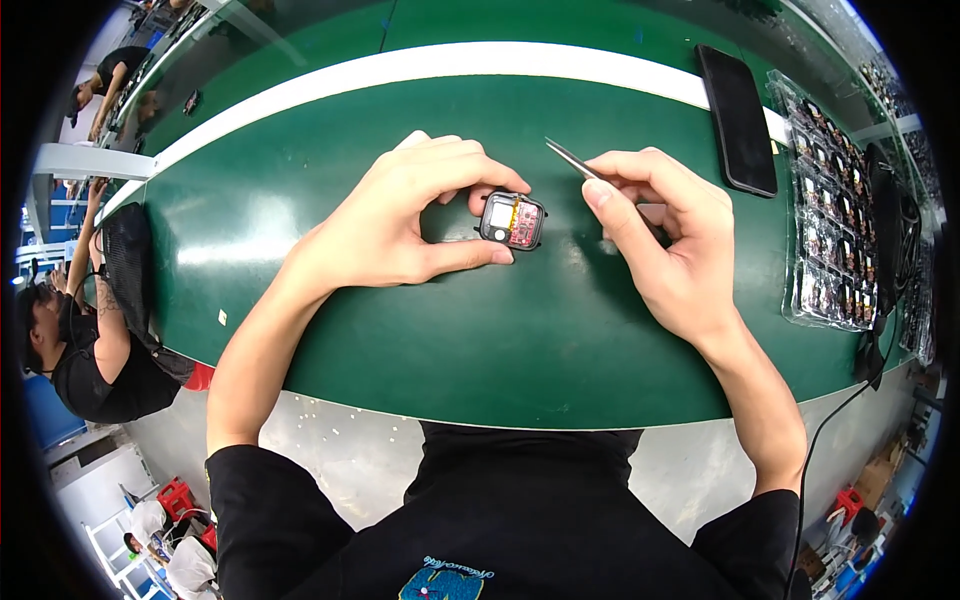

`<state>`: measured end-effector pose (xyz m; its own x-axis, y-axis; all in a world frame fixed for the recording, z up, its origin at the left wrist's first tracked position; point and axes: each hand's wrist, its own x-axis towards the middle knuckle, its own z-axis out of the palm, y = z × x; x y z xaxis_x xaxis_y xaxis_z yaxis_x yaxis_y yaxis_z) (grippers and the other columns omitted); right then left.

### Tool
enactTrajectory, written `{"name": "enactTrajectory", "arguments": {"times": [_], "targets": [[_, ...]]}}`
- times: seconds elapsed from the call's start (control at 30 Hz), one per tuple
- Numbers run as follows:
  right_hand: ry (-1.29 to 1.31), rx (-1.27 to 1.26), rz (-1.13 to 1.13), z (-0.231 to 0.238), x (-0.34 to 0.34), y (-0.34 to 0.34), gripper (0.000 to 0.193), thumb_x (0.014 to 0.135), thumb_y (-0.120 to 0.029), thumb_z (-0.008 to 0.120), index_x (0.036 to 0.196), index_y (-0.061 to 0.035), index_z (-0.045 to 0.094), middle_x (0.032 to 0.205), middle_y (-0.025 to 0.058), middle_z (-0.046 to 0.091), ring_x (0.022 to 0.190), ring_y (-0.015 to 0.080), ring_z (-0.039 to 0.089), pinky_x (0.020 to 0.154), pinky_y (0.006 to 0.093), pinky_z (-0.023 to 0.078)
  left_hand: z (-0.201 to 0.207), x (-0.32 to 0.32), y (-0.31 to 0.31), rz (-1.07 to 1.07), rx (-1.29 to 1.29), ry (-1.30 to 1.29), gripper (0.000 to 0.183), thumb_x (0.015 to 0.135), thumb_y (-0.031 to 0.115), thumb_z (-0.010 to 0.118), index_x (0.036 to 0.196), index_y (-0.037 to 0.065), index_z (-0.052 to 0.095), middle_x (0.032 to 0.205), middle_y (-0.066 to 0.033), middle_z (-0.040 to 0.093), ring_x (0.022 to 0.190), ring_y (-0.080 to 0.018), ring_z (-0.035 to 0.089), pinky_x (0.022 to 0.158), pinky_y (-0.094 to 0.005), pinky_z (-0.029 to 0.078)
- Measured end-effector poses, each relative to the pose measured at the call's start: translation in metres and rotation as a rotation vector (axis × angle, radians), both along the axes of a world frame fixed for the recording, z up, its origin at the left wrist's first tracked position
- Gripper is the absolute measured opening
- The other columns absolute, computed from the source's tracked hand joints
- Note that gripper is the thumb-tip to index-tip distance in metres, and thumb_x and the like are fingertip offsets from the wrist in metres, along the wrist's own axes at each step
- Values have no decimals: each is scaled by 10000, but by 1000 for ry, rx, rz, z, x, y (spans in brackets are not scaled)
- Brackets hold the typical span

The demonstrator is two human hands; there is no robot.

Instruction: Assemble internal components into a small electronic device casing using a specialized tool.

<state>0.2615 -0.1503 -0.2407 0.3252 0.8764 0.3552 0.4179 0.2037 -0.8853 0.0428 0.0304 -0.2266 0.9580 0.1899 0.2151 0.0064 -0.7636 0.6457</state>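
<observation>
Between the thumb and fingers of my left hand (420,205) is a small black smartwatch case (513,221). It is open, showing a red circuit board, a yellow strip and a pale part inside. My right hand (670,225) pinches a pair of metal tweezers (568,157). Their tips point up and to the left, above and to the right of the case, apart from it. The lower end of the tweezers is hidden in my palm. Both hands are over the green tabletop (480,340).
A black phone (737,120) lies at the back right, beside clear plastic trays (832,205) holding several small parts. A white strip (480,60) crosses the table behind my hands. A dark cable (835,410) hangs at the right. At the left sits a co-worker (100,340) near a black bag (128,270).
</observation>
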Motion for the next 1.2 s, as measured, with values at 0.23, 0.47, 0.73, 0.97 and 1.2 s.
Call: {"name": "enactTrajectory", "arguments": {"times": [0.23, 0.47, 0.73, 0.97, 1.2], "targets": [[-278, 18, 130, -4, -7, 2, 388, 877, -202, 924, 1193, -42, 765, 932, 86, 690, 745, 240, 703, 636, 388, 556, 2, 4, 3, 20, -146, 40, 799, 736, 87, 936, 1503, 116, 713, 1012, -9, 715, 865, -175, 516, 928, -347, 419], [-412, -55, 98, -5, -12, -1, 400, 825, -240, 917, 1102, -49, 701, 984, 87, 705, 776, 294, 744, 652, 415, 580, 7, 2, -2, 21, -105, 54, 738, 738, 91, 960, 1441, 138, 742, 984, 20, 733, 838, -186, 515, 875, -375, 393], [-380, -87, -1, 15, 8, -16, 438, 799, -290, 921, 1074, -44, 685, 1010, 102, 717, 842, 294, 769, 720, 412, 599, 10, 2, -4, 5, -84, 77, 575, 768, 130, 963, 1320, 132, 804, 994, 32, 762, 831, -177, 530, 873, -353, 414], [-596, -29, -386, 59, 71, -31, 435, 763, -259, 950, 1039, -21, 710, 926, 126, 759, 819, 272, 759, 776, 383, 617, 10, -4, -2, 9, -99, 57, 486, 770, 124, 956, 1240, 124, 831, 976, 10, 749, 831, -186, 534, 875, -365, 403], [-716, -452, -912, 67, 214, -70, 541, 798, -493, 870, 1053, -21, 804, 989, 195, 819, 984, 394, 804, 892, 510, 624, 14, 1, -5, -3, -72, 44, 400, 832, 182, 947, 1216, 152, 838, 1004, 27, 766, 860, -185, 579, 890, -352, 449]]}}
